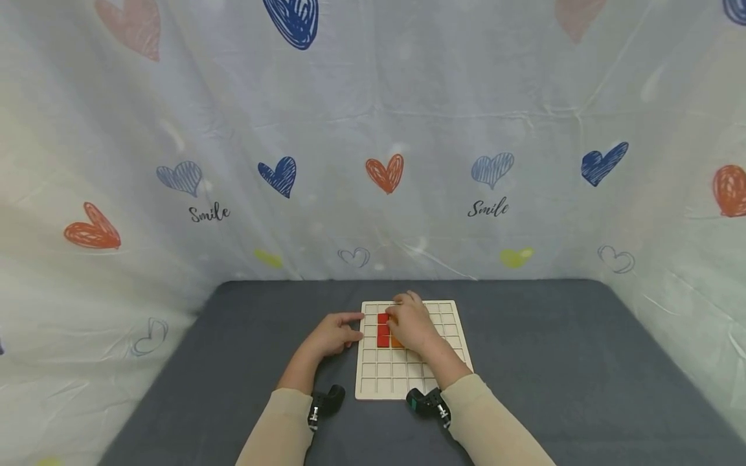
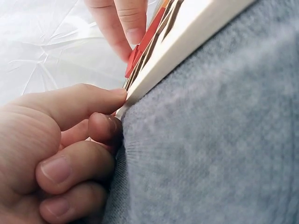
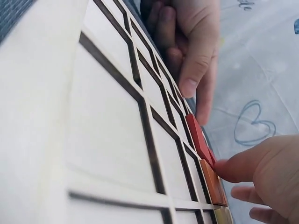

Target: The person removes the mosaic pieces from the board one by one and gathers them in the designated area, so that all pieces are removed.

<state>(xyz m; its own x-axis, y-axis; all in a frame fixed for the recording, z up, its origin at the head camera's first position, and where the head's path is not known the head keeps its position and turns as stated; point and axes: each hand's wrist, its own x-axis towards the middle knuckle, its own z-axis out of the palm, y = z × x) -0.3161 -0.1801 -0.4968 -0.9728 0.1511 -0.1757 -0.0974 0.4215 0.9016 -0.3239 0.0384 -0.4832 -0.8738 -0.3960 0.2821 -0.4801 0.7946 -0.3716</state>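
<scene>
A pale wooden grid board (image 1: 373, 387) lies on the dark table. On it a column of red tiles (image 1: 383, 330) sits beside orange tiles (image 1: 397, 343), partly covered by my right hand (image 1: 412, 323). Its thumb and fingertips pinch a red tile (image 2: 133, 60) that is tilted up at the end of the red column. A yellow tile (image 3: 223, 215) shows past the orange one in the right wrist view. My left hand (image 1: 331, 334) holds the board's left edge with index finger and thumb, its other fingers curled in on the cloth.
Dark grey cloth (image 1: 542, 362) covers the table around the board. Behind and at the sides hangs a white curtain (image 1: 431, 142) printed with hearts. A black wrist device (image 1: 329, 400) sits at each cuff, the right device (image 1: 422, 400) overlapping the board's near edge.
</scene>
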